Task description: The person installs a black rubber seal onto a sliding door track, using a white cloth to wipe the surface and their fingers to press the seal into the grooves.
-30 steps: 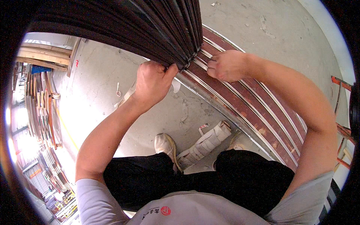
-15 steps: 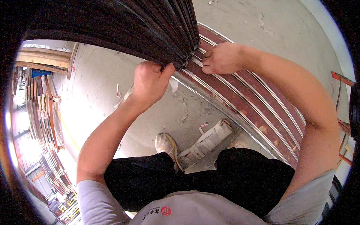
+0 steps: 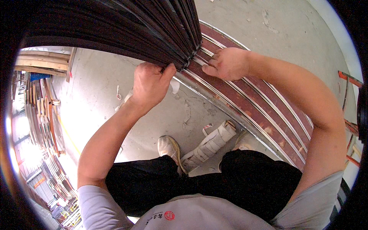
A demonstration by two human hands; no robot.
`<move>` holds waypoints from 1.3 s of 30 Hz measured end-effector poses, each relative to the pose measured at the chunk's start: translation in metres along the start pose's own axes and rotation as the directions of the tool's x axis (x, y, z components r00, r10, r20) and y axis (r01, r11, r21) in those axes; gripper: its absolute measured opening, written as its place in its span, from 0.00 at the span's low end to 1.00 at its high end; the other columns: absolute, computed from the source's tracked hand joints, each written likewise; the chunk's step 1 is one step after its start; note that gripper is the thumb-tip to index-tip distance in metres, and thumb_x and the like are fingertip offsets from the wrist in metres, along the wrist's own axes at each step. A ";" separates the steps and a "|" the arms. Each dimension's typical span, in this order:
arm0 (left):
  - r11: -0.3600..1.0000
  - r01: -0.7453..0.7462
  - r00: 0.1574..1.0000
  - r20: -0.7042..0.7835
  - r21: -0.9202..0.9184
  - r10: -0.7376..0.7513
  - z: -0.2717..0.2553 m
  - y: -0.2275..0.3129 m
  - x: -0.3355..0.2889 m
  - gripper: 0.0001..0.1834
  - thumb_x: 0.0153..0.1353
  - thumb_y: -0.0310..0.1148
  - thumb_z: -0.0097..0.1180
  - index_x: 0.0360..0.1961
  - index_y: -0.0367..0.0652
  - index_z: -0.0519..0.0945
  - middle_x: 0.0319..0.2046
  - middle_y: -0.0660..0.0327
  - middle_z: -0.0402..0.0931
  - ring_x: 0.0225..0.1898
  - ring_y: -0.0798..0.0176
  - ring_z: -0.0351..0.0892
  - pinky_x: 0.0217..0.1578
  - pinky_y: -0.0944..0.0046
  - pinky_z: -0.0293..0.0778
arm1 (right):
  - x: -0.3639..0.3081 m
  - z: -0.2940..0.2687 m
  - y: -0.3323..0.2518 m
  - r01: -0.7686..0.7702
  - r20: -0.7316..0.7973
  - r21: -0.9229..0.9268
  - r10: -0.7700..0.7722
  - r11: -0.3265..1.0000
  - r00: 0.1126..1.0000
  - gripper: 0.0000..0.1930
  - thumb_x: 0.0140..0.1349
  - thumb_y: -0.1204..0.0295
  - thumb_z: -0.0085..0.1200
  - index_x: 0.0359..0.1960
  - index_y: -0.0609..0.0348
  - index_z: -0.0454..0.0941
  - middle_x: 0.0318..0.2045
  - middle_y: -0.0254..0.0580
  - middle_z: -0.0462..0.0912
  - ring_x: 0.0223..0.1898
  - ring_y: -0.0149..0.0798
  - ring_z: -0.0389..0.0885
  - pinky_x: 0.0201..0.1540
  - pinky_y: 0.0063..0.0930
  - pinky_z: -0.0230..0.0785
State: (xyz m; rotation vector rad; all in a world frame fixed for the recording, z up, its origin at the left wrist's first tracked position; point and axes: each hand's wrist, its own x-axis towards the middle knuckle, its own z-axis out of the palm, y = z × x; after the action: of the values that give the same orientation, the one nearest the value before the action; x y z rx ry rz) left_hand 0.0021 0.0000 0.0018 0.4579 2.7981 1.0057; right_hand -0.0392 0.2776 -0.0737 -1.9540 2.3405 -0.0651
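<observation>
A stack of long dark slats (image 3: 115,27) stands on edge, packed face to face, its near end at the upper middle. It rests on a reddish-brown board (image 3: 264,111) crossed by pale metal strips (image 3: 245,115), which runs along the concrete floor.

The floor (image 3: 99,99) is grey concrete with white spots and scraps on it. A yellow line (image 3: 71,138) runs across it on the left. Wooden planks (image 3: 42,63) lie near the floor's upper left edge. Stacks of boards (image 3: 42,115) stand along the left side. Bright light shines there.
</observation>
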 end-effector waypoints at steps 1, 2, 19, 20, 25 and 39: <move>1.000 -0.003 1.000 0.005 0.003 0.003 0.000 -0.001 0.000 0.08 0.65 0.29 0.56 0.36 0.34 0.82 0.27 0.58 0.82 0.29 0.66 0.77 0.35 0.62 0.74 | -0.003 0.001 -0.002 -0.059 -0.037 0.056 0.061 0.997 0.997 0.12 0.57 0.69 0.50 0.40 0.62 0.73 0.30 0.44 0.77 0.37 0.48 0.81 0.43 0.41 0.75; 1.000 -0.005 1.000 0.009 0.007 0.005 -0.001 -0.002 -0.001 0.08 0.65 0.29 0.56 0.36 0.34 0.82 0.27 0.58 0.82 0.29 0.66 0.77 0.36 0.62 0.74 | -0.006 0.001 -0.002 -0.116 -0.071 0.114 0.124 0.987 0.990 0.13 0.58 0.70 0.50 0.42 0.63 0.72 0.31 0.46 0.78 0.38 0.49 0.81 0.44 0.42 0.75; 0.993 -0.107 0.989 -0.106 -0.058 0.100 0.003 0.011 0.001 0.12 0.59 0.31 0.57 0.24 0.32 0.78 0.21 0.43 0.75 0.24 0.40 0.78 0.26 0.53 0.72 | 0.017 -0.034 0.016 -0.140 0.244 0.166 0.097 0.976 0.965 0.08 0.57 0.71 0.52 0.32 0.63 0.80 0.33 0.57 0.83 0.39 0.59 0.82 0.44 0.49 0.78; 0.993 -0.105 0.990 -0.100 -0.058 0.099 0.003 0.009 0.001 0.12 0.59 0.31 0.57 0.24 0.32 0.78 0.21 0.43 0.75 0.23 0.40 0.77 0.26 0.53 0.71 | 0.018 -0.035 0.014 -0.136 0.280 0.068 0.112 0.988 0.954 0.08 0.59 0.71 0.51 0.32 0.62 0.80 0.33 0.56 0.83 0.38 0.58 0.83 0.44 0.48 0.78; 0.998 -0.059 0.997 -0.044 0.007 0.059 0.000 0.004 0.000 0.11 0.62 0.32 0.57 0.29 0.32 0.80 0.24 0.49 0.79 0.26 0.53 0.78 0.31 0.57 0.73 | 0.020 -0.027 0.012 -0.152 0.229 0.059 0.135 0.987 0.964 0.09 0.61 0.69 0.49 0.31 0.60 0.78 0.34 0.50 0.83 0.41 0.54 0.83 0.46 0.47 0.78; 0.971 -0.154 0.978 -0.166 -0.184 0.124 0.013 -0.015 0.001 0.16 0.58 0.31 0.60 0.18 0.30 0.75 0.17 0.43 0.71 0.17 0.44 0.74 0.21 0.54 0.69 | 0.005 -0.002 0.027 0.219 -0.113 -0.052 -0.224 0.974 0.968 0.08 0.62 0.67 0.48 0.30 0.59 0.73 0.30 0.46 0.78 0.39 0.53 0.81 0.43 0.45 0.77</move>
State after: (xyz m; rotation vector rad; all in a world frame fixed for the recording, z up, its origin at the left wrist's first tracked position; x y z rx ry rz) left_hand 0.0003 -0.0027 -0.0173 0.5812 2.7897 1.3878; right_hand -0.0670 0.2776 -0.0745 -2.2833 2.1947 -0.1554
